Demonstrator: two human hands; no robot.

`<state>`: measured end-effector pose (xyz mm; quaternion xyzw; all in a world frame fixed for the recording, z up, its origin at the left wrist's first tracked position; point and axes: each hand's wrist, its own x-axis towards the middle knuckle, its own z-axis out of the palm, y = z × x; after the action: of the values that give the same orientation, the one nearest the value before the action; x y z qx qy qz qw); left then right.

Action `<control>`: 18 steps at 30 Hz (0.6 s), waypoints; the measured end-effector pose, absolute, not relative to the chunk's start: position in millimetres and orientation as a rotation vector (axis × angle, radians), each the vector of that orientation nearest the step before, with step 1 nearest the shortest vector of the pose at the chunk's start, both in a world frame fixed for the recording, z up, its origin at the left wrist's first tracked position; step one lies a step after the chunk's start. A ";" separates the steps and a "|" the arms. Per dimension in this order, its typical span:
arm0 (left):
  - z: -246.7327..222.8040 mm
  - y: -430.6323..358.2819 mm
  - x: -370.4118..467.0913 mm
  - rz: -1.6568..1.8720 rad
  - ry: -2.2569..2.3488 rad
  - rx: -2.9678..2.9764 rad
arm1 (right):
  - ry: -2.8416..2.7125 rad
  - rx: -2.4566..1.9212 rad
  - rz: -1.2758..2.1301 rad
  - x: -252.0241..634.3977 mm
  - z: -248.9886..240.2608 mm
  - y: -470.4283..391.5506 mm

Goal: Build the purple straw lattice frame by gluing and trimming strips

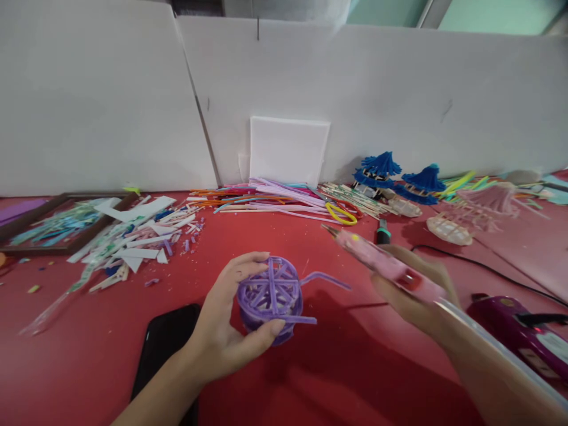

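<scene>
My left hand (226, 319) is closed round the side of a small round craft basket (270, 290) made of purple pipe cleaners. Its thumb presses at the near rim, beside a purple strip that sticks out to the right. Another bent purple strand (326, 277) reaches out from the basket's right side. In my right hand (412, 290) is a pink hot glue gun (386, 260), its nozzle pointing up and left, apart from the basket. A clear glue stick (488, 337) runs out of the gun's back end along my forearm.
Behind lie a bundle of pipe cleaners (275, 198) and yellow-handled scissors (341, 214). Paper scraps (142, 236) and a brown frame (62, 204) are at left, a black phone (164, 337) near my left wrist. At right are blue-roofed models (379, 168), a cutter (382, 232) and a purple power strip (510, 331).
</scene>
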<state>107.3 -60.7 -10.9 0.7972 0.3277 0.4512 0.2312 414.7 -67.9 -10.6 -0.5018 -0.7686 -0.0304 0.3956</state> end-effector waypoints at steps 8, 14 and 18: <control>-6.7 -61.2 106.4 1.283 0.917 2.399 | -2.388 -1.418 -0.060 428.2 -32.3 -22.5; -3.1 -61.9 108.0 1.298 0.890 2.457 | -2.175 -1.190 -0.237 400.4 12.9 -46.7; 0.6 -61.6 110.3 1.271 0.883 2.494 | -2.242 -0.809 -0.200 364.7 40.3 -82.2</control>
<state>110.3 -61.6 0.6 0.8452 0.2994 0.4306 0.1028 364.7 -82.2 40.3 -0.3146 -0.8723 -0.0776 0.3662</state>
